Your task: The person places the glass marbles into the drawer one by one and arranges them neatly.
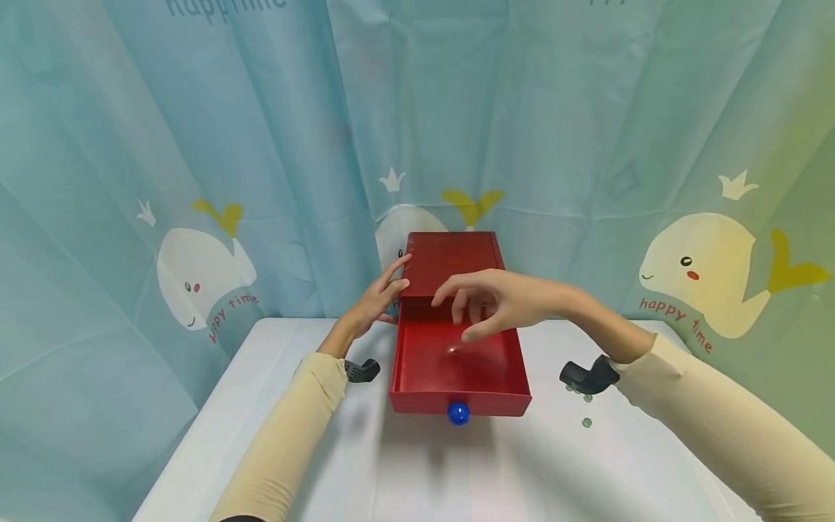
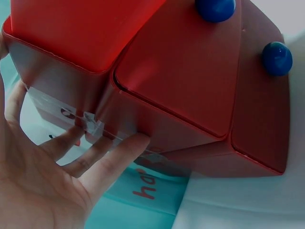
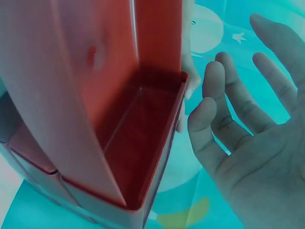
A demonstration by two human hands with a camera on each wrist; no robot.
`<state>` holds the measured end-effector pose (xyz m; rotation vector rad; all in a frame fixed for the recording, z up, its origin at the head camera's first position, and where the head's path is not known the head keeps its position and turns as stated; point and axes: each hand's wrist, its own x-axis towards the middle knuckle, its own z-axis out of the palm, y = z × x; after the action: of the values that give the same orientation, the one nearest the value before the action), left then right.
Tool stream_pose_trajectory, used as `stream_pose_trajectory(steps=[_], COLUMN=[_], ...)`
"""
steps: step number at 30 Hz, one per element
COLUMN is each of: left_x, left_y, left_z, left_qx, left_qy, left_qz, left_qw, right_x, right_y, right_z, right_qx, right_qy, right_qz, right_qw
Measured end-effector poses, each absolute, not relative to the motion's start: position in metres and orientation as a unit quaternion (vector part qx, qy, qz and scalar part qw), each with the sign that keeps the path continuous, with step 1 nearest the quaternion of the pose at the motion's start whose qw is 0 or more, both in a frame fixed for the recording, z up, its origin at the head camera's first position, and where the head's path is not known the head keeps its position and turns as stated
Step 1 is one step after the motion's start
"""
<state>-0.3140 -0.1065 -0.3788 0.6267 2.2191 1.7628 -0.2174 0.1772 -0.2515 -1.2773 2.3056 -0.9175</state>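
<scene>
- A red box [image 1: 450, 262] is seen at the back of the white counter [image 1: 417, 464], close to the whale-print curtain [image 1: 196, 181].
- Its top drawer [image 1: 457, 362] is pulled well out toward the person; the inside is seen red and smooth, with a small bright glint on its floor.
- A blue knob [image 1: 459, 413] is fixed at the middle of the drawer's front wall.
- In the left wrist view two blue knobs are shown, one on the upper drawer [image 2: 215, 8] and one on a lower front [image 2: 277, 58].
- The left hand [image 1: 381, 297] is laid against the left side of the box, at the edge where the drawer leaves the casing. Its grip is spread: the fingers [image 2: 114, 155] are held straight and flat on the side wall, nothing being pinched.
- The right hand [image 1: 496, 301] is held above the open drawer, apart from its floor and walls. Its grip is loose and spread, the fingers [image 3: 224, 100] slightly bent and parted, with nothing between them.
- In the right wrist view the drawer's hollow [image 3: 138, 138] is seen just beside the open palm, with no contact.
- Both forearms are covered by cream sleeves [image 1: 287, 442], and a black wrist mount [image 1: 587, 377] is worn at each wrist.
- A few small green beads [image 1: 586, 422] are seen on the counter, right of the drawer front and below the right wrist.
</scene>
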Motion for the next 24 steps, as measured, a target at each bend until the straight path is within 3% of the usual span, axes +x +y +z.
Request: stream_pose_trajectory(steps=[24], left_x=[-0.310], left_y=[-0.105], left_z=[-0.378], left_qx=[0.223], left_qy=[0.756], left_qz=[0.605], left_qw=[0.114], right_x=[-0.180], right_y=[0.258], right_z=[-0.268], right_qx=[-0.431], right_qy=[0.815], right_qz=[-0.379], right_qw=[0.081])
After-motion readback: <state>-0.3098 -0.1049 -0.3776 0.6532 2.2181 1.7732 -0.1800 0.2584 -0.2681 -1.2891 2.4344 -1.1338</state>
